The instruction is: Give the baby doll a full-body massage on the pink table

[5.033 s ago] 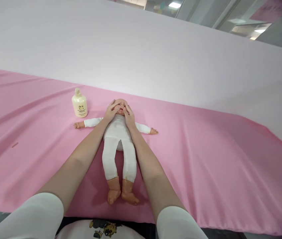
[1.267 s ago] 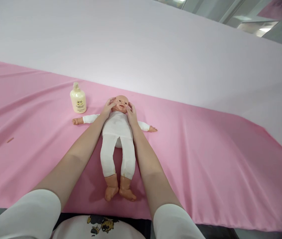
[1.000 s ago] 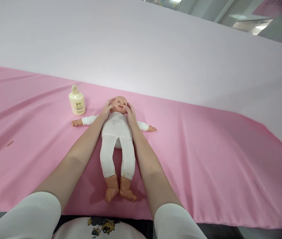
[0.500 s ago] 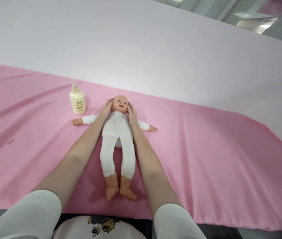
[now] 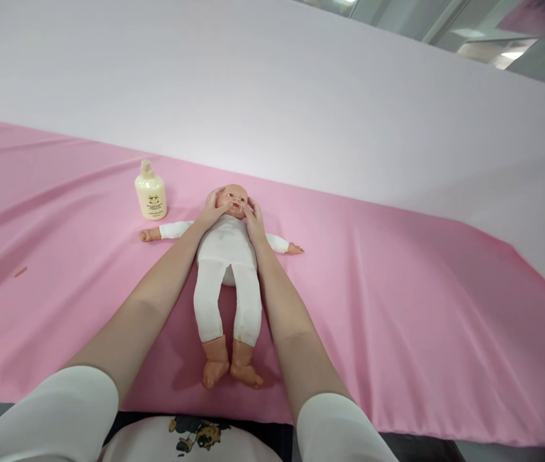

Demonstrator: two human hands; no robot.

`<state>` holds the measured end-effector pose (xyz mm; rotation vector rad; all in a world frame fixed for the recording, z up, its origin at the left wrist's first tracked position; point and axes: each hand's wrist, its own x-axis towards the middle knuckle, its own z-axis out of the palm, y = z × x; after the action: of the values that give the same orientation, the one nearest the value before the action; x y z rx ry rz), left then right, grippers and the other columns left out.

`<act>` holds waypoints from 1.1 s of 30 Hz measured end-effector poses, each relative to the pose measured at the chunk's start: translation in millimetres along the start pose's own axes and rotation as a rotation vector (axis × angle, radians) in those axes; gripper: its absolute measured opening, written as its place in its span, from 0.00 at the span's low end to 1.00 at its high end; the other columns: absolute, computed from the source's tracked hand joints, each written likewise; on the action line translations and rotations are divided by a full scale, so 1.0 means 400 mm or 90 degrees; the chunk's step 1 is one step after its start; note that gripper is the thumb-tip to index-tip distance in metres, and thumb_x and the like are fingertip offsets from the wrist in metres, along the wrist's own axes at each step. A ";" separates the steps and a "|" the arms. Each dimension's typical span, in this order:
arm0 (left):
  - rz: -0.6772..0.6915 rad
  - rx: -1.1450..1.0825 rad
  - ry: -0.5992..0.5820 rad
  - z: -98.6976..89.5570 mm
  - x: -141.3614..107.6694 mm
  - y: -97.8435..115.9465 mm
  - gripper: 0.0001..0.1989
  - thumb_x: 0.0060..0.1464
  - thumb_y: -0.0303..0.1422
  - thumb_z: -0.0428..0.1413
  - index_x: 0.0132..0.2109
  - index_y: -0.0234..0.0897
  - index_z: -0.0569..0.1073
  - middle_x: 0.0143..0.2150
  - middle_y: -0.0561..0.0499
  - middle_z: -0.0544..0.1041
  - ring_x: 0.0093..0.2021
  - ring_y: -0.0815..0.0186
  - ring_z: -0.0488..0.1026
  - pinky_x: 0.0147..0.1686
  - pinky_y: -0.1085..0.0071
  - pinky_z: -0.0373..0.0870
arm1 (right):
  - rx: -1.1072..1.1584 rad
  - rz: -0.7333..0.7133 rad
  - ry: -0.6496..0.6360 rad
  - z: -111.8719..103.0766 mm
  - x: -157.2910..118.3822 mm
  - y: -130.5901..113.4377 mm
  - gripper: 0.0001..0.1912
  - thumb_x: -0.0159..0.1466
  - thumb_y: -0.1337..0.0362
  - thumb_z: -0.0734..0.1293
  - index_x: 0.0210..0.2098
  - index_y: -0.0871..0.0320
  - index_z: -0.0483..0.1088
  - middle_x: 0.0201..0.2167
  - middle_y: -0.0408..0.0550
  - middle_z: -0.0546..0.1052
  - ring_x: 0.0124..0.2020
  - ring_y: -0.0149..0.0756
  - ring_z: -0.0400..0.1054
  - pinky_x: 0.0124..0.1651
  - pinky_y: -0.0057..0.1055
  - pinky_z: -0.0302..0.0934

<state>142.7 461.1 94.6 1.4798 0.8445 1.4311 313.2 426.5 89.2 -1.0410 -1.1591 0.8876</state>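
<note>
A baby doll (image 5: 228,247) with a white cloth body and bare plastic head, hands and feet lies on its back, its feet towards me. My left hand (image 5: 211,209) cups one side of the doll's head, its thumb lying across the cheek close to the mouth. On the opposite side, my right hand (image 5: 255,222) holds the head with its thumb against the other cheek. The doll's arms stretch out sideways past my wrists. Behind its outstretched arm on the left stands a cream pump bottle (image 5: 151,196) with a printed label.
A pink cloth (image 5: 397,308) with soft folds covers the table under the doll. A small brownish strip (image 5: 20,272) lies on it at the far left. Beyond the cloth rises a plain white surface (image 5: 272,96).
Both thumbs have moved inward from the sides of the doll's head onto its cheeks, beside the mouth. The doll's body and the bottle have stayed in place.
</note>
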 end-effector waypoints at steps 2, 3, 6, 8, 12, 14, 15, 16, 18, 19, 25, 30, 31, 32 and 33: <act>-0.013 -0.041 0.014 0.002 0.005 0.003 0.28 0.50 0.34 0.63 0.59 0.40 0.70 0.66 0.42 0.66 0.71 0.52 0.59 0.71 0.61 0.55 | 0.001 0.006 0.011 0.000 0.005 0.006 0.30 0.63 0.44 0.65 0.60 0.52 0.66 0.67 0.50 0.68 0.69 0.41 0.62 0.72 0.48 0.59; -0.026 -0.065 0.024 0.004 0.007 0.006 0.25 0.52 0.34 0.61 0.58 0.40 0.71 0.65 0.42 0.67 0.71 0.53 0.60 0.71 0.61 0.56 | 0.001 0.009 0.015 0.000 0.008 0.010 0.29 0.64 0.45 0.63 0.60 0.52 0.66 0.67 0.49 0.68 0.69 0.39 0.62 0.71 0.48 0.60; -0.092 -0.124 0.045 0.006 0.011 0.017 0.18 0.57 0.34 0.54 0.55 0.38 0.71 0.62 0.41 0.72 0.66 0.52 0.67 0.67 0.58 0.63 | -0.001 0.012 0.013 0.001 0.013 0.015 0.28 0.64 0.52 0.62 0.61 0.54 0.64 0.67 0.52 0.67 0.67 0.40 0.64 0.70 0.47 0.61; -0.135 -0.145 0.053 0.005 0.011 0.023 0.18 0.58 0.32 0.53 0.55 0.37 0.71 0.60 0.42 0.75 0.62 0.51 0.70 0.65 0.56 0.66 | 0.002 0.013 0.004 0.003 0.013 0.012 0.30 0.61 0.56 0.64 0.61 0.56 0.63 0.68 0.54 0.66 0.67 0.41 0.65 0.70 0.47 0.62; -0.174 -0.169 0.066 0.001 0.009 0.024 0.23 0.51 0.30 0.53 0.55 0.38 0.70 0.60 0.44 0.76 0.61 0.50 0.72 0.64 0.55 0.69 | 0.015 0.003 0.003 0.006 0.001 -0.007 0.32 0.56 0.60 0.65 0.61 0.58 0.64 0.67 0.56 0.67 0.67 0.45 0.65 0.70 0.47 0.62; -0.170 -0.194 0.036 -0.002 0.008 0.019 0.28 0.44 0.28 0.53 0.56 0.39 0.70 0.61 0.45 0.75 0.62 0.50 0.71 0.64 0.54 0.69 | 0.017 0.007 0.004 0.006 -0.005 -0.017 0.33 0.56 0.60 0.65 0.60 0.58 0.64 0.67 0.56 0.68 0.68 0.47 0.64 0.70 0.49 0.62; -0.161 -0.206 0.019 -0.003 0.007 0.018 0.31 0.41 0.27 0.53 0.57 0.39 0.69 0.61 0.45 0.75 0.62 0.50 0.71 0.64 0.54 0.69 | 0.020 0.014 0.001 0.006 -0.006 -0.020 0.33 0.55 0.60 0.66 0.61 0.58 0.64 0.66 0.56 0.69 0.68 0.48 0.63 0.69 0.50 0.63; -0.150 -0.210 0.009 -0.004 0.005 0.018 0.34 0.38 0.26 0.53 0.57 0.39 0.69 0.62 0.45 0.74 0.63 0.49 0.71 0.64 0.53 0.69 | 0.024 0.024 -0.003 0.005 -0.007 -0.021 0.34 0.54 0.60 0.66 0.61 0.57 0.63 0.66 0.55 0.69 0.68 0.49 0.63 0.69 0.50 0.64; -0.135 -0.194 0.004 -0.004 0.002 0.020 0.37 0.34 0.25 0.53 0.57 0.39 0.68 0.62 0.45 0.74 0.62 0.48 0.72 0.63 0.51 0.70 | 0.033 0.041 -0.016 0.003 -0.004 -0.018 0.37 0.52 0.61 0.67 0.62 0.56 0.62 0.67 0.55 0.69 0.68 0.50 0.63 0.68 0.51 0.65; -0.133 -0.180 0.005 -0.003 0.000 0.023 0.38 0.33 0.24 0.53 0.57 0.39 0.68 0.62 0.44 0.74 0.61 0.47 0.72 0.62 0.50 0.71 | 0.036 0.046 -0.023 0.002 -0.002 -0.015 0.39 0.51 0.62 0.68 0.63 0.56 0.62 0.67 0.54 0.68 0.68 0.50 0.63 0.68 0.51 0.65; -0.128 -0.193 0.007 0.005 -0.009 0.043 0.34 0.39 0.23 0.53 0.57 0.38 0.67 0.63 0.43 0.74 0.64 0.49 0.71 0.63 0.53 0.71 | 0.020 0.034 -0.026 0.001 0.008 -0.002 0.39 0.51 0.63 0.67 0.63 0.55 0.61 0.70 0.54 0.65 0.67 0.48 0.64 0.67 0.50 0.65; -0.135 -0.215 0.023 0.005 -0.006 0.040 0.28 0.43 0.25 0.54 0.55 0.36 0.69 0.63 0.41 0.74 0.65 0.50 0.71 0.65 0.52 0.68 | -0.007 -0.011 0.001 0.002 0.006 0.004 0.31 0.58 0.59 0.65 0.61 0.58 0.63 0.68 0.56 0.67 0.66 0.44 0.65 0.72 0.47 0.59; -0.140 -0.214 0.030 0.004 -0.005 0.038 0.29 0.43 0.25 0.54 0.55 0.36 0.69 0.63 0.41 0.74 0.65 0.50 0.71 0.66 0.52 0.67 | -0.006 -0.013 0.001 0.001 0.007 0.006 0.30 0.59 0.58 0.64 0.61 0.57 0.63 0.68 0.56 0.67 0.67 0.43 0.65 0.72 0.47 0.59; -0.145 -0.212 0.035 0.004 -0.003 0.035 0.29 0.42 0.25 0.53 0.55 0.36 0.69 0.62 0.42 0.75 0.65 0.49 0.71 0.66 0.52 0.67 | -0.003 -0.012 0.003 0.001 0.007 0.007 0.29 0.61 0.57 0.63 0.60 0.56 0.64 0.68 0.55 0.67 0.67 0.42 0.65 0.71 0.48 0.59; -0.148 -0.210 0.038 0.003 -0.002 0.033 0.30 0.40 0.25 0.53 0.55 0.36 0.69 0.62 0.42 0.75 0.65 0.49 0.71 0.67 0.51 0.66 | 0.000 -0.009 0.005 0.001 0.007 0.007 0.27 0.62 0.55 0.63 0.60 0.55 0.64 0.67 0.54 0.67 0.68 0.41 0.64 0.71 0.48 0.59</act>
<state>142.5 455.3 106.5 1.0605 0.7473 1.3682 313.3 430.2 87.3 -1.0339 -1.1583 0.8714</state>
